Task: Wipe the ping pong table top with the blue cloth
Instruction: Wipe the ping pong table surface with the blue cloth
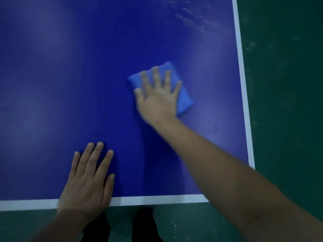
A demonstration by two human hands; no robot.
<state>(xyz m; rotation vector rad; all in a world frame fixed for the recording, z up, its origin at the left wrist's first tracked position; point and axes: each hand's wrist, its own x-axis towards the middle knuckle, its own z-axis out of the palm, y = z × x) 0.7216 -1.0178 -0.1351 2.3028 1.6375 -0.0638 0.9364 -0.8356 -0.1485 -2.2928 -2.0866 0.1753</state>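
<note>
Two hands on the tabletop (52,84), each doing a different job. Your right hand (157,96) lies flat on the folded blue cloth (183,100), fingers straight and spread; that grip is wide, pressing rather than pinching, so the load likely spreads over the whole pad and keeps it flat on the surface. The cloth shows past your fingertips and out to the little-finger side, sitting well inside the right white edge line (243,84). Your left hand (89,179) is also flat and holding nothing, palm over the near white edge line (157,199), fingers pointing away from you; it looks like a brace so you can lean and reach. Beyond the cloth, up and to the right of your right hand, there's a patch of pale streaks (192,16), either dust or residue, can't tell which. My read: mid-wipe, that far-right patch not yet done. The right hand is blurred, so the stroke direction isn't readable. The green floor (288,84) lies past both edges.
</note>
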